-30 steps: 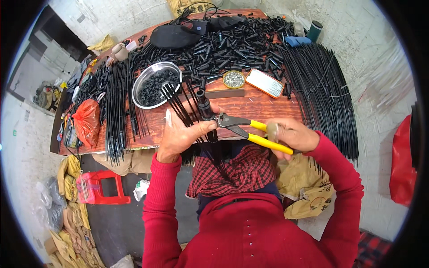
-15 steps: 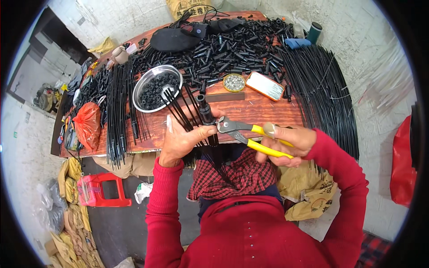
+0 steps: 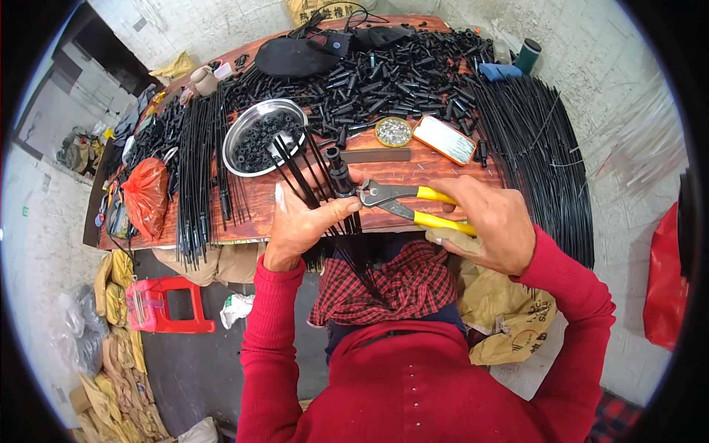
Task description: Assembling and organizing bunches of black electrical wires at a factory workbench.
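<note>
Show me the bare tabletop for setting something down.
Bare wood shows below the steel bowl, between the left rod bundle and the left hand. Another, lightly littered patch lies between the orange-rimmed box and the right hand. Crowded: the back, under black parts, and the right side, under long black rods.

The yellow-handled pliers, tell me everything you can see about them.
The pliers have a dark grey, metal-looking head and two bright yellow, smooth-looking handles. They point left, handles spread apart, with the right hand around the handle ends. The head is beside the black tube in the left hand, near the table's front edge; whether it touches the tube is too small to tell.
</note>
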A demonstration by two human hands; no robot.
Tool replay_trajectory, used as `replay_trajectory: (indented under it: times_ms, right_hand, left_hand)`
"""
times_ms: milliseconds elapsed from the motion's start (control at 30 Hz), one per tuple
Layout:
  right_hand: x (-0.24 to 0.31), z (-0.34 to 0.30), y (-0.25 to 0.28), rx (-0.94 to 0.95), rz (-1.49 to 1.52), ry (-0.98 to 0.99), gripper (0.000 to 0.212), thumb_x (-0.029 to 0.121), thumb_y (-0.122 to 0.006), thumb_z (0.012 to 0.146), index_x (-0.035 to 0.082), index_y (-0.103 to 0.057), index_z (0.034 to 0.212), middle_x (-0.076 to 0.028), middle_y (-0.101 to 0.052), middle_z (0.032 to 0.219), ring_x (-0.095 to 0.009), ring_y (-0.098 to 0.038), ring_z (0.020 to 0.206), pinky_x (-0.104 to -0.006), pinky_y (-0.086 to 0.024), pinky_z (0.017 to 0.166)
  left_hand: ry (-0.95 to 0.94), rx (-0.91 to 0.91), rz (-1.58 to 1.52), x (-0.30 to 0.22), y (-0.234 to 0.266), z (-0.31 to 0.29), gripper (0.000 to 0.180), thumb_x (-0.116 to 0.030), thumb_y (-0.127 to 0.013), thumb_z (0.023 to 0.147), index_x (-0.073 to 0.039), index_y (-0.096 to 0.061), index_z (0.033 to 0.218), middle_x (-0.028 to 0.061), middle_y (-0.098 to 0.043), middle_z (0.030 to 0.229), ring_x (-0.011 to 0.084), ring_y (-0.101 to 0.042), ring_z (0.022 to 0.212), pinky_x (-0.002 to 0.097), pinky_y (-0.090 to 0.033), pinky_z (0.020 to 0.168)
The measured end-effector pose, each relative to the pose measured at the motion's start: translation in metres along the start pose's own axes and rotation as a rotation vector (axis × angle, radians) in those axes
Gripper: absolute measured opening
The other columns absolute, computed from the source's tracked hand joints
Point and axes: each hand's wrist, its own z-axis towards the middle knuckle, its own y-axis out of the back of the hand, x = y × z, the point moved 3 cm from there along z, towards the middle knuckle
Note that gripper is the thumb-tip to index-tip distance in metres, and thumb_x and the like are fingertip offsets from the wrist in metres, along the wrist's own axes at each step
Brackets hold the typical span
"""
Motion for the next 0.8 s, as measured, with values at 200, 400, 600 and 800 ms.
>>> replay_trajectory:
  times_ms: [200,400,600,800]
  right_hand:
    - [-0.018,0.009,-0.004,0.803,0.939,-0.635,0.061,0.055,-0.049,0.094,0.0,-0.055,0.12,-0.01,-0.061,0.071,-0.014,-0.056,0.049,-0.0266,-0.045,0.046]
    - [-0.042,-0.014,-0.038,0.856,1.294,-0.724,0.08,0.068,-0.026,0.096,-0.005,-0.056,0.11,-0.007,-0.054,0.058,-0.012,-0.048,0.038,-0.0235,-0.039,0.036]
    - [-0.013,-0.003,-0.007,0.218,-0.075,-0.075,0.048,0.04,-0.071,0.084,0.001,-0.052,0.105,-0.016,-0.06,0.074,-0.032,-0.062,0.064,-0.0376,-0.048,0.058]
    - [-0.036,-0.004,-0.015,0.771,0.624,-0.349,0.038,0.026,-0.072,0.08,0.003,-0.051,0.102,-0.004,-0.057,0.082,-0.022,-0.058,0.07,-0.0374,-0.047,0.064]
  left_hand:
    - [0.026,0.021,-0.089,0.002,0.002,-0.001,0.037,-0.003,-0.079,0.071,0.002,-0.066,0.105,0.01,-0.07,0.097,0.0175,-0.067,0.09,0.0325,-0.053,0.083]
    - [-0.02,0.039,-0.088,0.001,-0.003,-0.002,0.037,-0.003,-0.079,0.074,0.003,-0.066,0.108,0.0103,-0.071,0.098,0.0164,-0.067,0.09,0.0319,-0.054,0.082]
    - [-0.023,-0.001,-0.058,0.003,-0.008,-0.002,0.033,-0.003,-0.078,0.076,0.002,-0.068,0.107,0.0078,-0.071,0.099,0.0145,-0.066,0.089,0.03,-0.054,0.082]
    - [0.008,0.066,-0.052,-0.003,-0.012,-0.001,0.032,-0.003,-0.077,0.076,0.001,-0.068,0.106,0.0069,-0.071,0.098,0.0144,-0.066,0.089,0.03,-0.053,0.082]
